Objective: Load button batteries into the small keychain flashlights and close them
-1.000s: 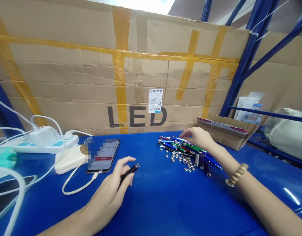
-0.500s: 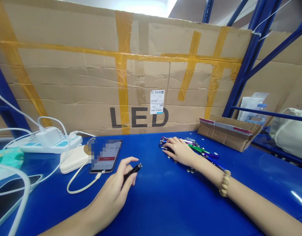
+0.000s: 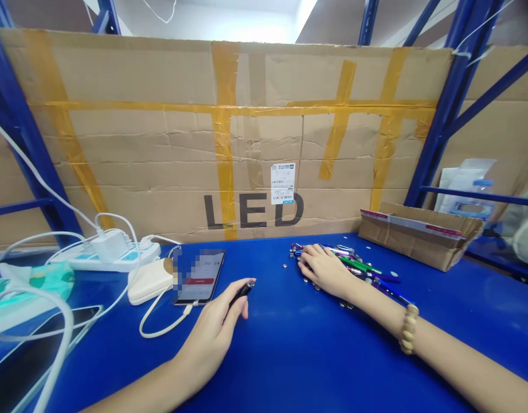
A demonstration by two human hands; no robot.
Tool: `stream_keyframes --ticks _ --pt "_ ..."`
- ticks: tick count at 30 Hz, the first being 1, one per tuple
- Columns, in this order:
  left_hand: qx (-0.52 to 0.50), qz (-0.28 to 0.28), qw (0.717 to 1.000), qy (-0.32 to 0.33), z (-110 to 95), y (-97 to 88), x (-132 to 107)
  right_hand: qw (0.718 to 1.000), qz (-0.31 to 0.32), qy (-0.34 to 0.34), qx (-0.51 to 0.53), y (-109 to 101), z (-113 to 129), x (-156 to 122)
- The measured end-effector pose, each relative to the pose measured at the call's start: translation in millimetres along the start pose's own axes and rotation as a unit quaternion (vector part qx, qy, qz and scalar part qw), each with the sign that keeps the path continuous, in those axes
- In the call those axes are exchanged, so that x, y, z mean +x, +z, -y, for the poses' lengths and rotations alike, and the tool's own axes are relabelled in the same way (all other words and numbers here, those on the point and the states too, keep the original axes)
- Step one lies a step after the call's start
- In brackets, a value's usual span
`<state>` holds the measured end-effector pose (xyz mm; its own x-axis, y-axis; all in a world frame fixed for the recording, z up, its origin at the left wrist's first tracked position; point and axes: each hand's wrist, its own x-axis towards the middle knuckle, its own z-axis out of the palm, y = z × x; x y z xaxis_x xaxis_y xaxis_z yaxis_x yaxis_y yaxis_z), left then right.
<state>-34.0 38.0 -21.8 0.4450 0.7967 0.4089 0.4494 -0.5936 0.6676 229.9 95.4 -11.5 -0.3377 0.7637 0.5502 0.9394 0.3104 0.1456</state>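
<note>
My left hand [image 3: 214, 338] rests on the blue table [image 3: 289, 355] and grips a small black pen-shaped light [image 3: 242, 291], its tip poking out past my fingers. My right hand [image 3: 326, 268] lies palm down on a heap of coloured pen lights [image 3: 358, 267] and small round button cells [image 3: 306, 280], fingers curled onto the left end of the heap. Whether anything is pinched under them is hidden. A beaded bracelet [image 3: 409, 335] sits on my right wrist.
A phone [image 3: 199, 276] on a white cable lies left of my left hand, beside a white power bank [image 3: 149, 281] and a power strip [image 3: 106, 255]. An open cardboard box [image 3: 418, 235] stands at the right. A taped carton marked LED [image 3: 246, 137] closes off the back.
My right hand moved left from the far side of the heap and settled onto its left end. The view tilted up a little. My left hand kept hold of the black light.
</note>
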Motion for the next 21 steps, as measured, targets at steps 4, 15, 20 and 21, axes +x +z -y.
stream_keyframes --ticks 4,15,20,21 --pt "-0.046 -0.018 0.999 -0.012 5 1.5 3 0.996 -0.033 0.035 0.073 -8 5 1" --pt "-0.111 -0.031 0.993 -0.033 -2 5.6 -1 0.924 -0.098 -0.18 0.323 -30 67 -18" --pt "-0.116 -0.022 0.993 0.0 -3 5.8 1 0.917 -0.101 -0.279 0.267 -33 79 -23" --pt "-0.109 -0.02 0.994 0.005 -4 5.9 1 0.916 -0.103 -0.285 0.265 -32 80 -23"
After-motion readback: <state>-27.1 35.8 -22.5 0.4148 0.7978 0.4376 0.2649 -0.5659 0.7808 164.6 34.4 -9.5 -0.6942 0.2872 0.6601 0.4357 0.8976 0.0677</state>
